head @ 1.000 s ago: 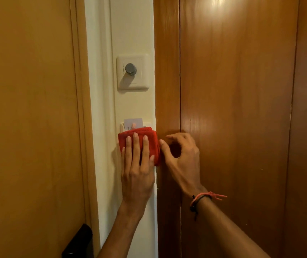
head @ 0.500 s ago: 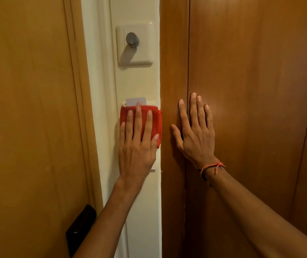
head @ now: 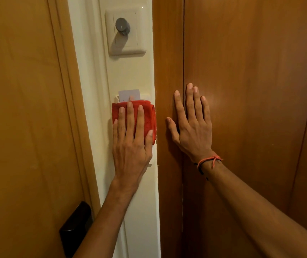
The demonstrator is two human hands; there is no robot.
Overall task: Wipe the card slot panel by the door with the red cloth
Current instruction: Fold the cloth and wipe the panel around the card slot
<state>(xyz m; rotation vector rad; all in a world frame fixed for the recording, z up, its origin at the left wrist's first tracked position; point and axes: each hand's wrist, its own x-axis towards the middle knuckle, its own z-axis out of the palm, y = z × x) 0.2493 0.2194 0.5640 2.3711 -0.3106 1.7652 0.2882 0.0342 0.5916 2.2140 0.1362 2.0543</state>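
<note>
A folded red cloth [head: 150,116] lies flat against the card slot panel [head: 145,96] on the narrow cream wall strip between two wooden surfaces. My left hand [head: 131,144] presses the cloth onto the panel with fingers spread and pointing up. Most of the panel is hidden by the cloth and hand; only its top rim and bottom right corner show. A white key card [head: 129,94] sticks up out of the slot above the cloth. My right hand [head: 191,127] rests flat and empty on the brown wooden panel to the right, fingers apart.
A cream switch plate with a grey round knob [head: 123,27] sits higher on the same wall strip. A wooden door [head: 24,108] with a black lock plate [head: 76,226] fills the left. Dark wooden panelling [head: 251,71] fills the right.
My right hand went from curled beside the cloth to flat on the wooden panel. My left hand still presses the cloth on the panel. The view has shifted closer and downward.
</note>
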